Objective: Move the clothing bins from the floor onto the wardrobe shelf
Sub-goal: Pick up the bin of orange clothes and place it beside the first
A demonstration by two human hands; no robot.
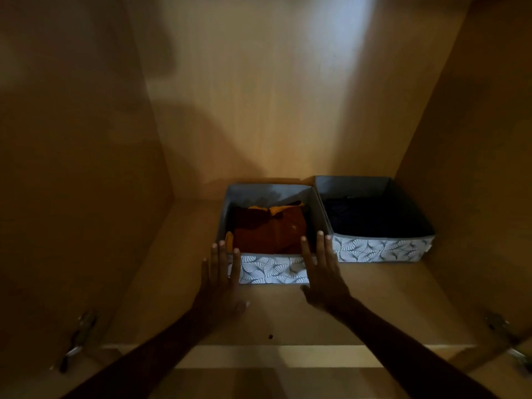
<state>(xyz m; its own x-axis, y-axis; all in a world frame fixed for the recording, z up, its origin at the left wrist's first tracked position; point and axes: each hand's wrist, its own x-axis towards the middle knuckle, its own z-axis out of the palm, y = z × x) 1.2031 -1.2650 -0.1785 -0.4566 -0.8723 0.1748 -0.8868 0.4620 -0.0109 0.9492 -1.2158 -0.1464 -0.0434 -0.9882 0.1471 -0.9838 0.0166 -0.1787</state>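
Observation:
Two grey fabric bins with a white leaf-pattern front stand side by side on the wooden wardrobe shelf. The left bin holds folded orange and rust clothes. The right bin, against the right wall, holds dark clothes. My left hand lies flat with fingers spread against the left bin's front left corner. My right hand presses flat on the same bin's front right corner, fingers extended. Neither hand grips anything.
Wooden wardrobe side walls rise at left and right, with the back panel behind the bins. Metal door hinges sit at the lower left and lower right. A small dark screw hole marks the shelf near its front edge.

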